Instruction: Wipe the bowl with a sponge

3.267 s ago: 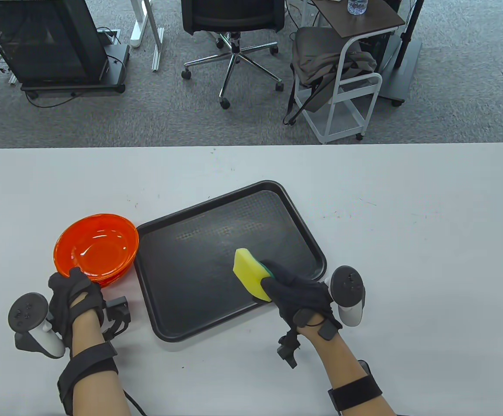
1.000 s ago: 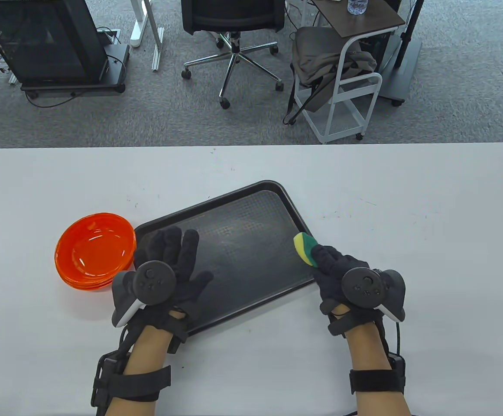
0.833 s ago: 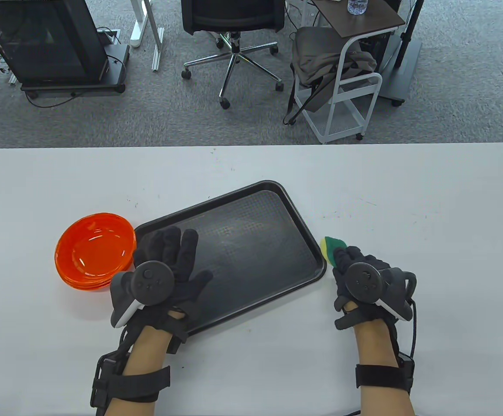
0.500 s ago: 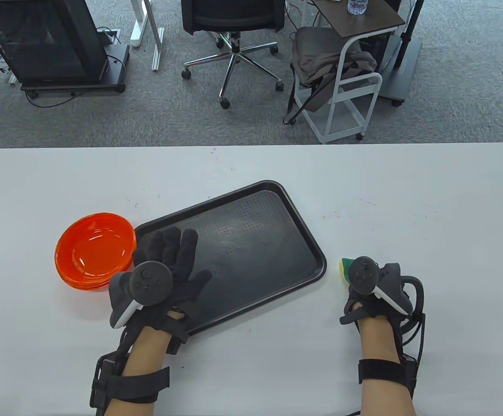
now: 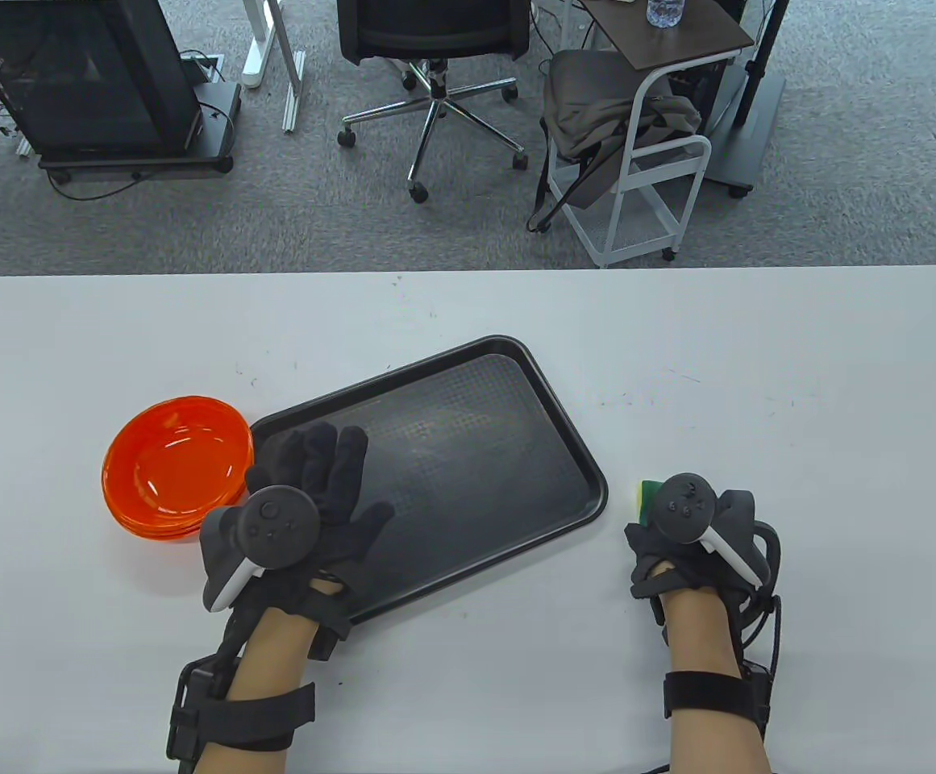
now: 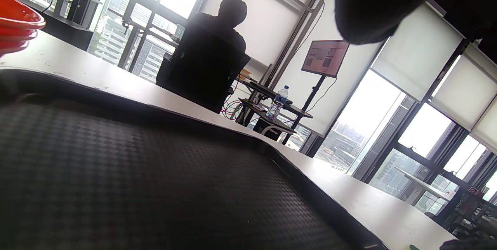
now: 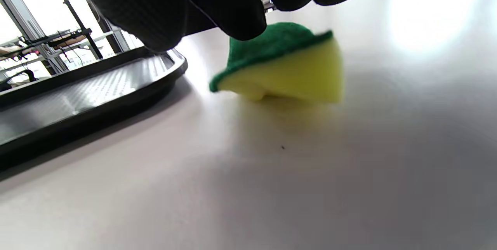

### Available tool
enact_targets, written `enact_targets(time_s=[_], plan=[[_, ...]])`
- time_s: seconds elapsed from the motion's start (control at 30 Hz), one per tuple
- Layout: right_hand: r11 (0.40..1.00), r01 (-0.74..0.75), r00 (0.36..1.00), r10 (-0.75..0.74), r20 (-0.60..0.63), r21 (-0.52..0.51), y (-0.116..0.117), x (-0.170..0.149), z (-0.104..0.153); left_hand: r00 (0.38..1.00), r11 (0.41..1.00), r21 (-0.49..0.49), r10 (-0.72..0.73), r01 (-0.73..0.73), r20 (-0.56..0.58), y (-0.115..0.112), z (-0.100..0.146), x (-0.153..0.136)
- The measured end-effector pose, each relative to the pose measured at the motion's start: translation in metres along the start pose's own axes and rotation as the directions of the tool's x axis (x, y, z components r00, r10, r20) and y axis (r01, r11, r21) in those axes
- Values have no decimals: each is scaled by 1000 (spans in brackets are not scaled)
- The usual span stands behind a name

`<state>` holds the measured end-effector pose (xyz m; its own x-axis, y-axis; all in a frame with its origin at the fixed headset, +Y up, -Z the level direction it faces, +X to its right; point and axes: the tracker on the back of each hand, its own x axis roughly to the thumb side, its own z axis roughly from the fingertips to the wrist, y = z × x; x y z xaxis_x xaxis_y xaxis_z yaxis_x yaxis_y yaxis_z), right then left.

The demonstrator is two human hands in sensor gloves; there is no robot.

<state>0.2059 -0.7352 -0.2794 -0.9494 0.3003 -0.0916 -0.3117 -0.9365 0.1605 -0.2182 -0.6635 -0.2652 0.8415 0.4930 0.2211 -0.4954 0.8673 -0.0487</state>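
A stack of orange bowls (image 5: 169,468) sits on the white table, left of a black tray (image 5: 468,419); its edge shows in the left wrist view (image 6: 15,25). My left hand (image 5: 318,476) lies flat and open on the tray's left part, fingers spread, holding nothing. The yellow-and-green sponge (image 5: 647,493) lies on the table just right of the tray, green side up in the right wrist view (image 7: 287,71). My right hand (image 5: 661,528) hovers over it. Its fingertips (image 7: 233,13) are at the sponge's green top and do not wrap around it.
The tray's textured floor fills the left wrist view (image 6: 116,172), and its rim shows at the left of the right wrist view (image 7: 77,94). Beyond the table's far edge stand an office chair (image 5: 435,48) and a white cart (image 5: 645,161).
My right hand carried the sponge off the tray to the right and set it on the table. My left hand left the bowls earlier and has stayed flat on the tray.
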Motion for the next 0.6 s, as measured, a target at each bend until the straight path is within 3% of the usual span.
enact_targets(time_s=[0.27,0.6], plan=[[986,157,962,-141,234,-52,-14,53,19,1000,1000,-6,2,-2,0,-1,0,0],[993,115,890,-105,444,5,-7,111,37,1000,1000,-28,1,-1,4,-7,-2,1]])
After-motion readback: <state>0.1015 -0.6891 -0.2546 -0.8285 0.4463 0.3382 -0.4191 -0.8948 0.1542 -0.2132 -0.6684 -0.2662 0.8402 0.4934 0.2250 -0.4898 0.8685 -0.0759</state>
